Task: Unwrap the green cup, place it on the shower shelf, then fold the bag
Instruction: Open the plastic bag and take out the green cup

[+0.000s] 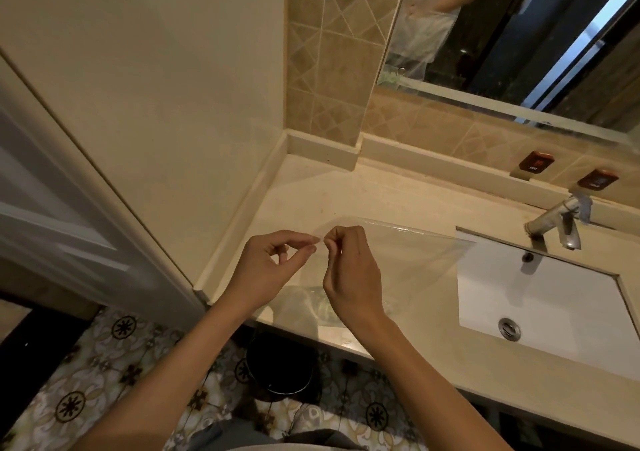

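Bag [408, 256]: left of sink [540, 298]; your left hand [266, 267] and right hand [349, 274] pinch its edge.
Risk: thin film may slip.

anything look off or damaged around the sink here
Yes: the faucet has grey tape wrapped around its base by the wall, like a makeshift repair. Otherwise nothing stands out; both hands pinch the clear bag above the counter.

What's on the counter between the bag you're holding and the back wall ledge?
Nothing, as far as the head view shows: the countertop is bare from the clear plastic bag, pinched by the left hand and right hand, to the ledge.
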